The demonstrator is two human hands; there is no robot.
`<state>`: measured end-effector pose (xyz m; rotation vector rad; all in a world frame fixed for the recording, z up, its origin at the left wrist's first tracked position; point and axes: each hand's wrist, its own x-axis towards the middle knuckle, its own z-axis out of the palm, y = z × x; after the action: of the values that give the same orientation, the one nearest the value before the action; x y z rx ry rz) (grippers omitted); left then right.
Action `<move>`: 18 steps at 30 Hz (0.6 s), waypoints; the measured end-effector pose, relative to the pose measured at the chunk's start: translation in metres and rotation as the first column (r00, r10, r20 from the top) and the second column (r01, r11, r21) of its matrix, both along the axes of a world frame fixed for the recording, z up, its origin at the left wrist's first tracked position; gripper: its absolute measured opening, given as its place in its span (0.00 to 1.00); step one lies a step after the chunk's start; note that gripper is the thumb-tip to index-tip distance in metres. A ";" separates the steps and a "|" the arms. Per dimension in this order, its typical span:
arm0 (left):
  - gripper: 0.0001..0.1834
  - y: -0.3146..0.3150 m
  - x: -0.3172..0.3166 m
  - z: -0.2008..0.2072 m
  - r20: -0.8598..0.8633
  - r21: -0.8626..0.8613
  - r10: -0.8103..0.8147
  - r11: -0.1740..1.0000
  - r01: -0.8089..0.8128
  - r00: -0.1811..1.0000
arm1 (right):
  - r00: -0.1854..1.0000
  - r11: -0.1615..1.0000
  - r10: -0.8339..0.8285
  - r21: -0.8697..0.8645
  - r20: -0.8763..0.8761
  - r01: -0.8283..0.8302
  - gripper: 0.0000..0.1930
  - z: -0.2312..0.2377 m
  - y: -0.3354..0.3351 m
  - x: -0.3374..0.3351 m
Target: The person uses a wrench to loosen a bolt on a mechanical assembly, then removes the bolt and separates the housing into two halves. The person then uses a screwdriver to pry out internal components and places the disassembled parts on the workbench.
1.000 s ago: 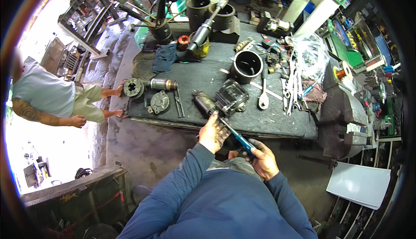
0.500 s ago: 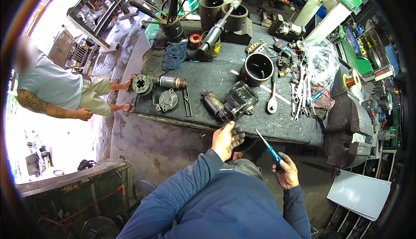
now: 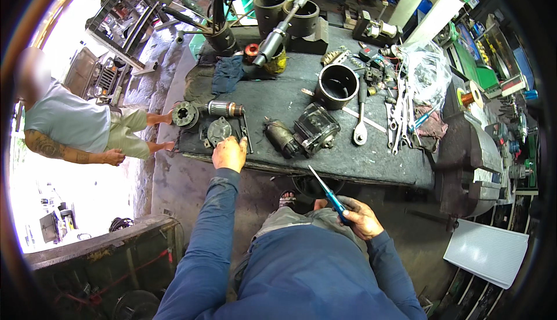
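Observation:
My left hand (image 3: 229,155) reaches over the front of the bench, at the near edge of a round metal end cover (image 3: 219,128). Its fingers bend down out of sight, so its grip does not show. Beside it lie two long bolts (image 3: 244,134), and behind is an armature (image 3: 225,109) with a copper end. My right hand (image 3: 358,218) is closed round a slim blue screwdriver (image 3: 332,197), its tip pointing up and left, off the bench edge. Between the hands, a starter solenoid (image 3: 281,138) and a dark motor part (image 3: 316,128) rest on the bench.
A black cylindrical housing (image 3: 337,85), a ratchet (image 3: 360,131) and several spanners (image 3: 397,120) lie on the bench (image 3: 278,97). A large vise (image 3: 469,169) stands at the right. Tool-filled pots (image 3: 222,40) stand at the back. Another person (image 3: 69,117) stands at the left.
My left hand has moved left from the solenoid to the round end cover. The right hand, still holding the screwdriver, has come in a little toward my body.

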<state>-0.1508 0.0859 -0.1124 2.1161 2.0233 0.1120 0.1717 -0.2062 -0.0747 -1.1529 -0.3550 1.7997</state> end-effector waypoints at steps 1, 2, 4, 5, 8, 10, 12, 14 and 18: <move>0.28 -0.003 0.003 0.005 0.001 -0.013 0.043 0.999 -0.043 0.999 | 1.000 0.999 -0.013 -0.045 0.010 0.013 0.29 -0.003 0.003 -0.002; 0.28 -0.009 0.007 0.011 0.002 -0.019 0.080 0.997 -0.080 0.997 | 0.999 0.998 -0.036 -0.054 -0.006 0.036 0.28 -0.006 0.007 -0.003; 0.27 -0.025 0.017 0.020 0.071 0.097 0.097 0.990 -0.104 0.993 | 0.996 0.993 -0.082 -0.086 -0.043 0.078 0.26 -0.014 0.011 -0.005; 0.26 -0.036 0.023 0.024 0.141 0.110 0.065 0.991 -0.081 0.988 | 0.995 0.990 -0.096 -0.103 0.015 0.097 0.24 -0.017 0.014 -0.006; 0.34 -0.069 0.045 0.026 0.284 0.162 -0.350 0.935 0.316 0.892 | 0.989 0.994 -0.052 -0.091 0.138 0.065 0.20 -0.024 0.020 -0.011; 0.51 -0.075 0.063 0.023 0.273 0.210 -0.532 0.846 0.490 0.801 | 0.977 0.991 -0.061 -0.100 0.203 0.083 0.18 -0.025 0.027 -0.015; 0.55 -0.068 0.079 0.018 0.233 0.272 -0.548 0.830 0.488 0.803 | 0.962 0.991 -0.035 -0.115 0.271 0.069 0.18 -0.024 0.034 -0.019; 0.58 -0.055 0.091 0.011 0.195 0.281 -0.549 0.825 0.490 0.813 | 0.952 0.992 -0.010 -0.120 0.304 0.048 0.16 -0.021 0.039 -0.021; 0.56 -0.040 0.098 0.001 0.182 0.257 -0.560 0.820 0.511 0.808 | 0.962 0.989 -0.019 -0.133 0.273 0.058 0.16 -0.018 0.043 -0.021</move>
<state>-0.0527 0.0460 -0.1112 2.5598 1.2491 0.4763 0.1503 -0.1630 -0.0923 -1.5020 -0.3665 1.6554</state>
